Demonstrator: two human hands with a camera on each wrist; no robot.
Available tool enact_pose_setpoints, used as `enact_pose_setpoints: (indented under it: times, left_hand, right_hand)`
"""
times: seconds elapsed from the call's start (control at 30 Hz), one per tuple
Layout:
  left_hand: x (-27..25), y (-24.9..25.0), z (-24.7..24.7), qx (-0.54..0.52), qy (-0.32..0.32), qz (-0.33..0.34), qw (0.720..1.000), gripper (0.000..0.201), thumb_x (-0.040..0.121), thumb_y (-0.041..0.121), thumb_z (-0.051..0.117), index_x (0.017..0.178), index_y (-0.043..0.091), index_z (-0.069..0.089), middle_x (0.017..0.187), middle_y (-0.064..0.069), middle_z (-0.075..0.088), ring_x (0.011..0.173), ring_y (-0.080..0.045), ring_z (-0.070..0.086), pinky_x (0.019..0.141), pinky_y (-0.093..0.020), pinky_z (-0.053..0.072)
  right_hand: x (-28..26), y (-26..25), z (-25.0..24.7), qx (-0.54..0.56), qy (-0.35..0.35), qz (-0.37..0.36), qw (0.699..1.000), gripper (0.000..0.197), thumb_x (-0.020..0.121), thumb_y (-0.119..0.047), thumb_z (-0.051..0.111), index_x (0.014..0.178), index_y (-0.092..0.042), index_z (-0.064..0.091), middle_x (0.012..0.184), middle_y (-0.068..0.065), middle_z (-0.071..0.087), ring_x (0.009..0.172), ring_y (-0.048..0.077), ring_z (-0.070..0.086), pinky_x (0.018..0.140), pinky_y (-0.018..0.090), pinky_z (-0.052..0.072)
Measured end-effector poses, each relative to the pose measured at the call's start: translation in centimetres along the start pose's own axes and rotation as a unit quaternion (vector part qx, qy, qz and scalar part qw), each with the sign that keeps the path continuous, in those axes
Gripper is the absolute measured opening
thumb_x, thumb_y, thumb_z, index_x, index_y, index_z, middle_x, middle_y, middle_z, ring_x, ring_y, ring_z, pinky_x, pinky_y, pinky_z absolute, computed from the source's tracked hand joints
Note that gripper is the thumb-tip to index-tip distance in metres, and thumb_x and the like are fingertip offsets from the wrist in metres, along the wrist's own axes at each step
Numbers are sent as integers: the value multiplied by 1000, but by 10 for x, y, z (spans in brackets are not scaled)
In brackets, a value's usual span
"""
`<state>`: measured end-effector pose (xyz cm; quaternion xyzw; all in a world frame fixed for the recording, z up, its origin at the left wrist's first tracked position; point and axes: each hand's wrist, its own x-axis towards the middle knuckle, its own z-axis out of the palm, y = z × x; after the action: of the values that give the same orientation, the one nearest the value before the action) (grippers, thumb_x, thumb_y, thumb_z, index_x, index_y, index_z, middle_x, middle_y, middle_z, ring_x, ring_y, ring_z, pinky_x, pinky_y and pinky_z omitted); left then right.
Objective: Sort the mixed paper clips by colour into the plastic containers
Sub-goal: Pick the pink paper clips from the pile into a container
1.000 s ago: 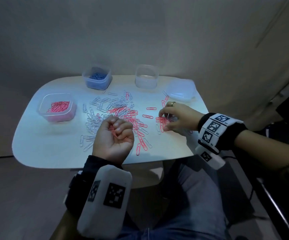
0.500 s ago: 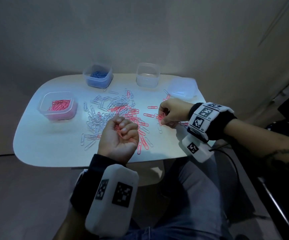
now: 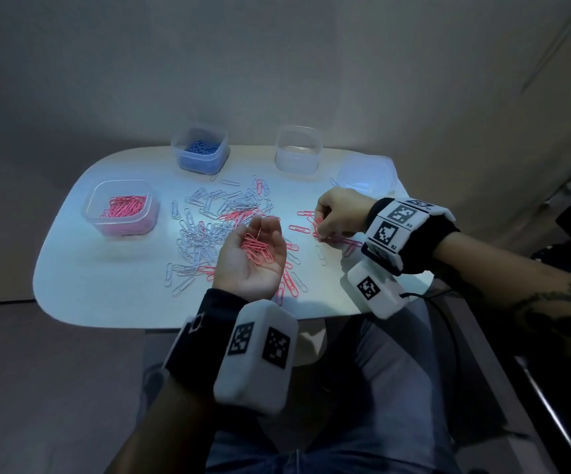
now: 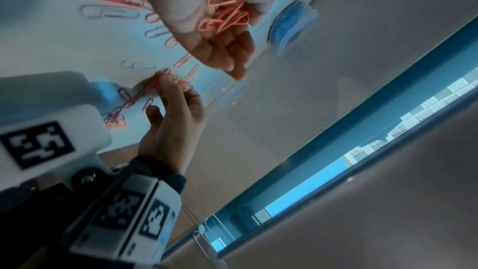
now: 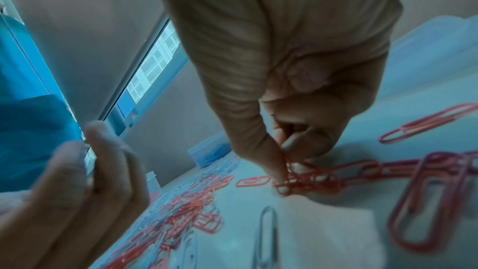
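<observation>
Since the earlier frames the left hand (image 3: 255,260) has uncurled from a loose fist: it now lies palm up, fingers relaxed, cradling a small bunch of pink paper clips (image 3: 257,249) above the near middle of the table. The right hand (image 3: 337,213) has drawn back slightly and pinches a tangle of pink clips (image 5: 308,179) at the table surface, thumb and forefinger closed on them.

The white round-cornered table (image 3: 82,289) stands against a plain beige wall (image 3: 277,63). Mixed white and pink loose clips (image 3: 209,230) are scattered across its centre. A clear plastic tub of pink clips (image 3: 120,208) sits at the left, well apart from the edge; a clear tub of blue clips (image 3: 199,150) and a clear tub with no visible contents (image 3: 298,148) stand along the far edge. A translucent lid (image 3: 364,174) lies at the far right corner. Bare tabletop lies near left.
</observation>
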<state>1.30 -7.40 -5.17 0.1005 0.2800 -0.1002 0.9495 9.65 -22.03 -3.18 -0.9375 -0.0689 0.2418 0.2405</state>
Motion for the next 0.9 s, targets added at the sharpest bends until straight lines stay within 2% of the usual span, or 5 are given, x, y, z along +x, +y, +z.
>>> enact_pose_setpoints:
  times: [0.2,0.4,0.6,0.7,0.9]
  left_hand:
    - [9,-6,1,62,-26,14,998,34,97,24,33,85,9,62,76,-7,72,76,-21,70,78,-31,50]
    - [16,-5,3,91,-17,11,996,37,99,27,29,89,11,61,77,-5,71,113,-19,54,78,-31,43]
    - [13,-16,19,34,-51,-1,998,44,100,26,31,78,0,59,69,-18,67,60,-28,68,56,-31,58]
    - [12,-17,24,-8,-48,3,999,41,99,19,35,79,-5,60,70,-20,66,64,-30,66,74,-35,56]
    - [12,-17,25,-8,-85,-37,996,41,98,19,31,82,-3,62,73,-17,70,62,-30,70,55,-35,57]
  right_hand:
    - [0,-1,1,-25,13,-16,999,23,76,-5,66,62,-16,52,63,-2,54,56,9,49,51,21,42]
    - [-17,-20,-24,173,26,-71,982,27,80,3,59,63,-14,49,61,1,52,56,8,49,44,14,37]
    - [-32,-55,-8,35,-23,-158,987,10,78,-11,72,78,-9,62,70,2,60,59,9,54,42,8,43]
    - [-41,-48,-18,61,27,-182,981,26,78,-23,73,92,-2,69,78,6,67,61,8,56,42,10,43]
    - [-64,21,-47,176,146,-132,965,16,80,-9,69,90,3,65,68,0,56,43,-2,47,38,10,30]
